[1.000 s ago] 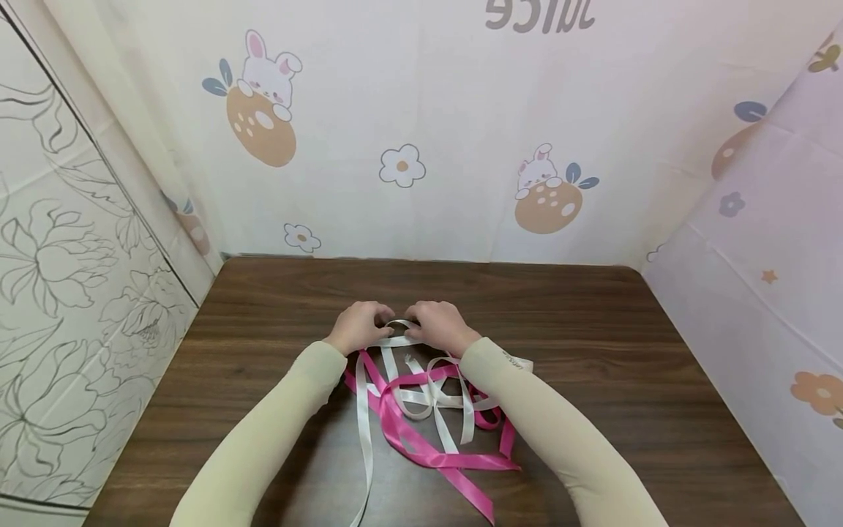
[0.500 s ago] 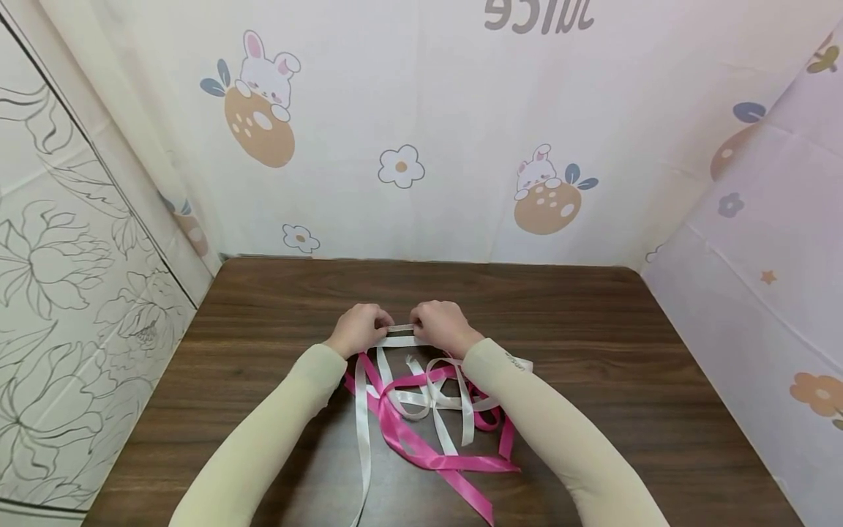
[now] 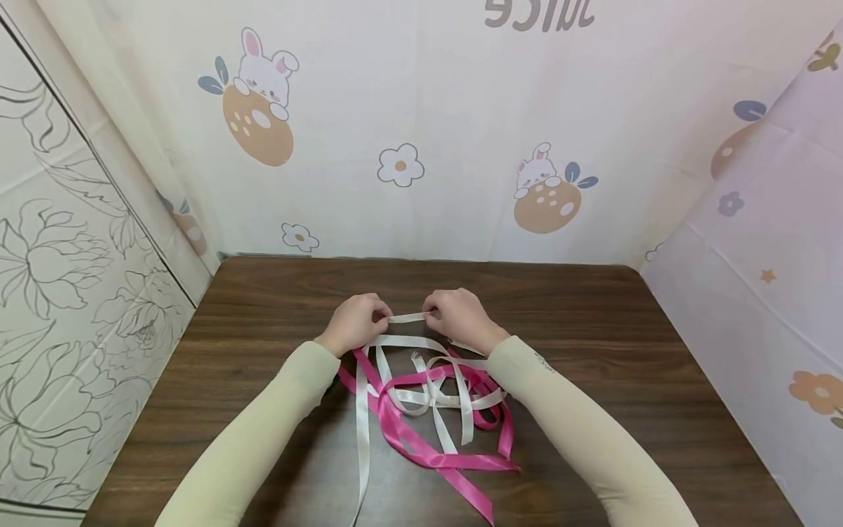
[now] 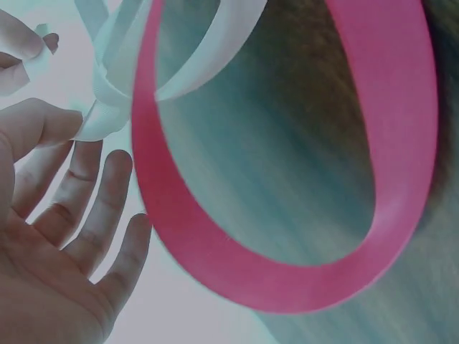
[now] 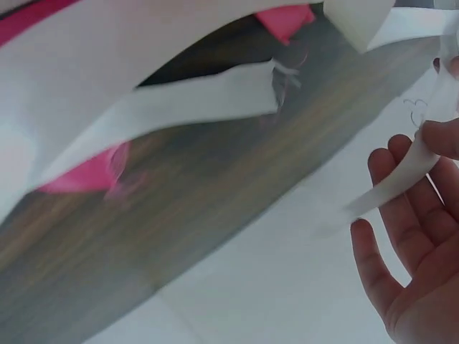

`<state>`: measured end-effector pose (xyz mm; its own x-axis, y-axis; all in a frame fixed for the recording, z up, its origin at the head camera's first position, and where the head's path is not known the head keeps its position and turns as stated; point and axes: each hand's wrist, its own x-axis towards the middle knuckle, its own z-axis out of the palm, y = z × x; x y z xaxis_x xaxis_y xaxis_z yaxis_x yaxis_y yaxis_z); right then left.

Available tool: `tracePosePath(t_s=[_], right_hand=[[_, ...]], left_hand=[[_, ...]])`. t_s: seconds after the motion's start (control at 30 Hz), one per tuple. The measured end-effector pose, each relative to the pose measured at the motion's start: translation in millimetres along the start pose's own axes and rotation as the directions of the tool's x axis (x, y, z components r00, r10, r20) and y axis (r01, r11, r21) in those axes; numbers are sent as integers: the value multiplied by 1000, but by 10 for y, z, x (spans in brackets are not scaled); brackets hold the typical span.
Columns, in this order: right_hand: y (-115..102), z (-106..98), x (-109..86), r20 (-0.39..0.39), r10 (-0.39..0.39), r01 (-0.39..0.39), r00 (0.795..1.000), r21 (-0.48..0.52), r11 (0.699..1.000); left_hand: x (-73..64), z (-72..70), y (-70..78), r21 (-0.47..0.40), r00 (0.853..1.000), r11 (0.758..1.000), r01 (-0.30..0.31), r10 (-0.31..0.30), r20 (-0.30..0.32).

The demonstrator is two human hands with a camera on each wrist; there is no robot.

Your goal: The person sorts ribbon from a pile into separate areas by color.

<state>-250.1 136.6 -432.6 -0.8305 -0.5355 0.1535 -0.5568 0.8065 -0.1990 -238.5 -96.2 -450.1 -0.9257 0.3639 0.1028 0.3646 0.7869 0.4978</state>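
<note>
My left hand (image 3: 356, 322) pinches a white ribbon (image 3: 407, 318) between thumb and index finger, above the table. The right hand (image 3: 459, 316) pinches the same ribbon a short way to the right, so a fairly straight stretch spans the gap. In the left wrist view, the other fingers of the left hand (image 4: 72, 222) are spread apart. A loose tail of white ribbon (image 5: 387, 188) runs across the fingers of the right hand (image 5: 430, 251) in the right wrist view. Below both hands lies a tangle of white and pink ribbon (image 3: 388, 421).
The dark wooden table (image 3: 593, 329) meets a printed curtain (image 3: 461, 146) at its back edge. One white strand (image 3: 363, 446) trails toward the front edge. Frayed cut ends of white ribbon (image 5: 237, 93) and pink ribbon (image 5: 90, 172) show in the right wrist view.
Both hands have risen slightly, and the right hand has moved rightward. The small white loop between them has straightened into a wider stretch.
</note>
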Motion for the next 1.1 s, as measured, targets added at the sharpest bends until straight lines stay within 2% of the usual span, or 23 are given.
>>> tracePosePath(t_s=[0.17,0.33,0.47,0.63,0.87,1.1], right_hand=[[94,-96,-87,-53,-15,14,998,-6,1000],[170,-223,-168,-77,18,-14,997,58,998],[227,-322,-214,-108,30,-23,994,60,998],[283,-430,-266,-149,34,-25,988,64,998],[346,-553,-328,-194,67,-46,979,108,993],[430,-703,-380,-244,84,-57,966,115,992]], left_hand=[[-18,-67,27,6,999,1000,-23,23,-22],[-29,-121,64,13,998,999,-43,43,-49],[-32,-170,94,47,994,997,-66,70,-81],[-33,-223,118,100,984,989,-105,118,-133],[-25,-250,112,179,962,971,-158,192,-193],[-17,-259,90,230,954,959,-165,215,-211]])
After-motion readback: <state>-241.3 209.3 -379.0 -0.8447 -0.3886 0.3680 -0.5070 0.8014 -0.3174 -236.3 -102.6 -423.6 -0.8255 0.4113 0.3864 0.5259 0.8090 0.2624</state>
